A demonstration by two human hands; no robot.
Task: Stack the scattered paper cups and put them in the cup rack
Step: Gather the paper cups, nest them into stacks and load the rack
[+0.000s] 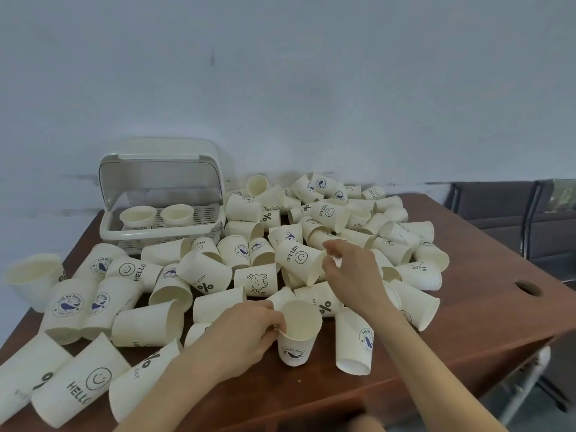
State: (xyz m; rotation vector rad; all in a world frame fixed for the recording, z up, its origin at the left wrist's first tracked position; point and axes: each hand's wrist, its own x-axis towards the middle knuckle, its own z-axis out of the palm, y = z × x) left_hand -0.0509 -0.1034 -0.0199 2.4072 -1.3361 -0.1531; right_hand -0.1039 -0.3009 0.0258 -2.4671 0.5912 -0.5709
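Left hand grips upright cup; right hand reaches forward.

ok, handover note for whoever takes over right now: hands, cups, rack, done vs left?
Left hand: holds the rim of an upright whale-print cup near the table's front.
Right hand: fingers pinching the rim of a tipped HELLO cup in the pile.
Cup rack: back left, lid open, two cups or stacks standing inside.
Done: little.
Left: dozens of cups scattered over the table, to be stacked and racked.
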